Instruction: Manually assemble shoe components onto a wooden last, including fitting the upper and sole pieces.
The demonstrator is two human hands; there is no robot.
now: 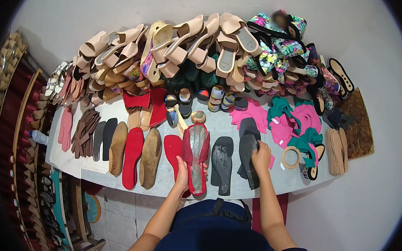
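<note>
My left hand [182, 177] is closed around a red slide sandal [195, 146], thumb on one side and fingertips showing past the other. A greyish, wrinkled film-covered form lies along the sandal's middle. My right hand [261, 157] grips the edge of a dark grey sole [247, 158], which overlaps other dark sole pieces. Between the two hands lies another dark sole [222, 159] with pale smears. Left of the sandal is a red sole [172, 149], partly behind my left hand. Farther left come a wooden shoe last [150, 161], a red insole [132, 158] and another last [118, 148].
Beige heeled sandals [188, 30] and patterned footwear [284, 47] are piled along the wall. Tape rolls [198, 117] sit mid-table. At right are a tape ring [291, 165], pink and green pieces [302, 127] and tan soles [336, 152]. Shelves [32, 92] stand left.
</note>
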